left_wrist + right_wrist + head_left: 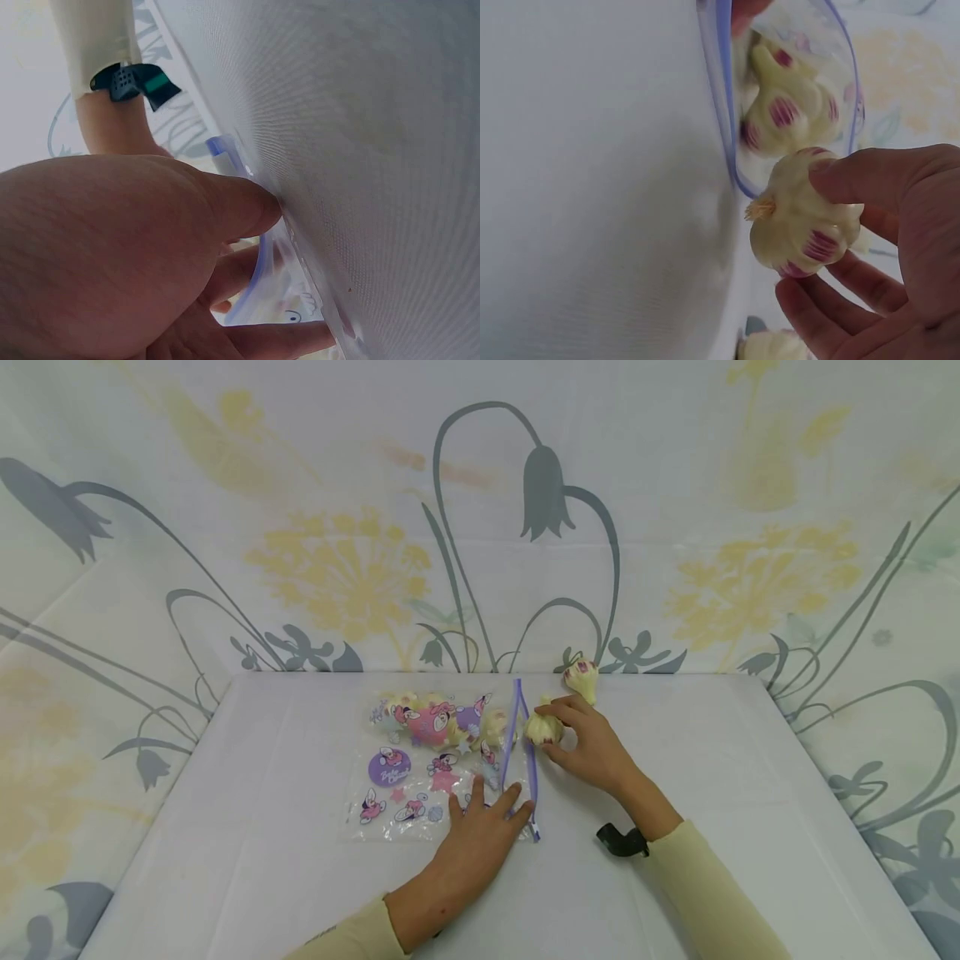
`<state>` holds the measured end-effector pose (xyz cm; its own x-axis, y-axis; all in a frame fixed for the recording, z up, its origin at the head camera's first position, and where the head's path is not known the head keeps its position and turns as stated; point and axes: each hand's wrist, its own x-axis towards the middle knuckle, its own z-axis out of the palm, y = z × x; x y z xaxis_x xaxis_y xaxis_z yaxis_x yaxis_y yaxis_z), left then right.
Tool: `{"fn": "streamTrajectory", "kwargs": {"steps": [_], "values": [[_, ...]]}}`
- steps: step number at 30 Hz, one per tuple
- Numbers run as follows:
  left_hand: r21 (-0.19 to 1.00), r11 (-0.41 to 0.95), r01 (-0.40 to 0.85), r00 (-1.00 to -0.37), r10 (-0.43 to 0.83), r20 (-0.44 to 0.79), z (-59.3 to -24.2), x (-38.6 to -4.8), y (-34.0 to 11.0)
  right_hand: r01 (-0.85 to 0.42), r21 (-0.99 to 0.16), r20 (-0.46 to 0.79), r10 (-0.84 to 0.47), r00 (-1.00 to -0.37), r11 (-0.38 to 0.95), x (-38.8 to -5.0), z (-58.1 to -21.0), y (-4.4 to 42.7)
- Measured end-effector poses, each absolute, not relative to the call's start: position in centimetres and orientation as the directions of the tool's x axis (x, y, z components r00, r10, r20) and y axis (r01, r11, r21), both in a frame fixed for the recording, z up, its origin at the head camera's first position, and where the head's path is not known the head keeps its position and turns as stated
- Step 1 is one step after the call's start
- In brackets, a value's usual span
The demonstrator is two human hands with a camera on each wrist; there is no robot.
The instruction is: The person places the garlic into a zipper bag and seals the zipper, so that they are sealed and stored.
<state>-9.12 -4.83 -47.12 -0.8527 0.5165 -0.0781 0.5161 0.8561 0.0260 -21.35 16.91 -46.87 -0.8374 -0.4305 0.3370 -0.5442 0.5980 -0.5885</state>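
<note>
A clear printed zip bag [397,814] with a purple zip edge [724,90] lies flat on the table, its mouth parted toward the right. Inside it are several garlic bulbs [784,112]. My left hand [480,839] rests on the bag's near right part with fingers spread, the thumb [247,206] at the plastic near the zip. Between thumb and fingers, my right hand [592,747] holds a garlic bulb [802,217] with purple streaks, right at the bag's mouth. Another garlic bulb [581,679] lies on the table behind the right hand.
The white table [750,793] ends at the back against a hanging flower-printed cloth [645,560]. A black strap-like device [622,840] sits at the right wrist. The zip's slider [536,833] is at the bag's near right corner.
</note>
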Motion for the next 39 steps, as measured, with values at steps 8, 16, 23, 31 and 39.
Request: {"fn": "streamTrajectory", "kwargs": {"steps": [8, 16, 23, 31, 39], "values": [[0.033, 0.857, 0.514, -0.854, 0.515, -0.073, -47.1, -9.1, -4.8, -0.54, -0.643, 0.305, -0.465, -0.831, 0.544, -20.2, -46.9, 16.6], [0.028, 0.861, 0.508, -0.858, 0.509, -0.077, -47.1, -9.0, -4.9, -0.493, -0.664, 0.23, -0.474, -0.85, 0.563, -19.3, -47.2, 16.0], [0.006, 0.855, 0.519, -0.854, 0.519, -0.048, -47.2, -9.0, -4.8, -0.508, -0.644, 0.25, -0.47, -0.846, 0.572, -19.1, -47.4, 15.4], [-0.02, 0.855, 0.519, -0.855, 0.519, -0.012, -47.3, -8.8, -4.8, -0.52, -0.647, 0.278, -0.463, -0.842, 0.557, -19.1, -47.6, 14.8], [-0.053, 0.847, 0.53, -0.847, 0.531, 0.016, -47.6, -8.8, -4.9, -0.504, -0.675, 0.279, -0.445, -0.851, 0.54, -18.9, -47.6, 14.3]]}}
